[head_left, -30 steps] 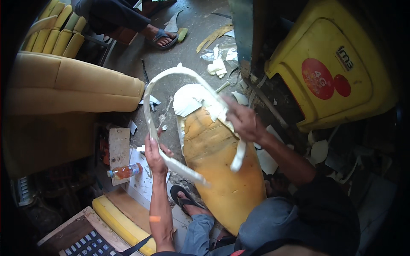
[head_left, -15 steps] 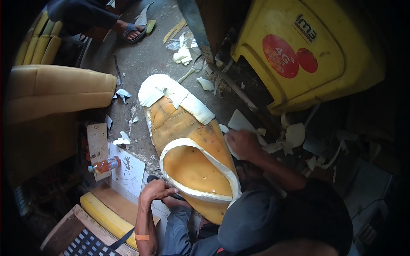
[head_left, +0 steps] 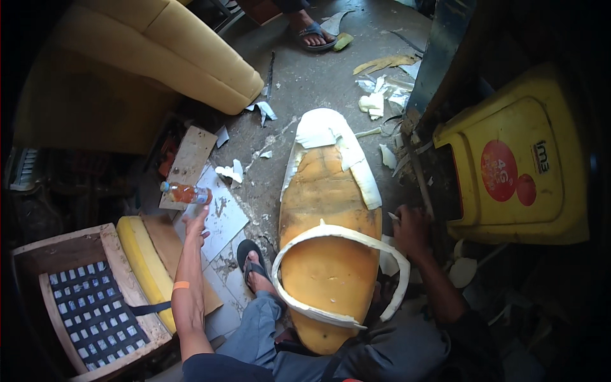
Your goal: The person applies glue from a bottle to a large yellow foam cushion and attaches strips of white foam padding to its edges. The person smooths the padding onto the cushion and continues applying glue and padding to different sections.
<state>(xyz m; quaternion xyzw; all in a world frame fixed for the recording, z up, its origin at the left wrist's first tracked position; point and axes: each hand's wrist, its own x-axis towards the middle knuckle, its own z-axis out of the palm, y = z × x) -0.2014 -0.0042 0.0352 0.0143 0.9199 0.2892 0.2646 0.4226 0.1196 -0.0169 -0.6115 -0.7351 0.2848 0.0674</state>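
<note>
My left hand (head_left: 196, 223) reaches out at left with fingers apart, just below a plastic bottle (head_left: 191, 193) of orange liquid on a board (head_left: 197, 143); whether a fingertip touches the bottle is unclear. My right hand (head_left: 412, 229), right of a long orange foam pad (head_left: 328, 274), is closed round something small and pale that I cannot make out. The pad carries white foam padding (head_left: 318, 127) round its far end and along its right edge. A loose, looped white foam strip (head_left: 398, 280) lies over its near half.
A yellow plastic panel (head_left: 509, 216) stands at right beside a post (head_left: 433, 57). A tan cushion (head_left: 191, 51), webbed wooden frame (head_left: 111, 274) and yellow foam bar (head_left: 137, 254) are at left. Foam scraps (head_left: 372, 105) litter the floor (head_left: 305, 79). Another person's sandalled foot (head_left: 315, 35) is at top.
The white strip has been let go onto the pad. My left hand has moved forward toward the bottle; my right hand has shifted to the pad's right side. The view has shifted.
</note>
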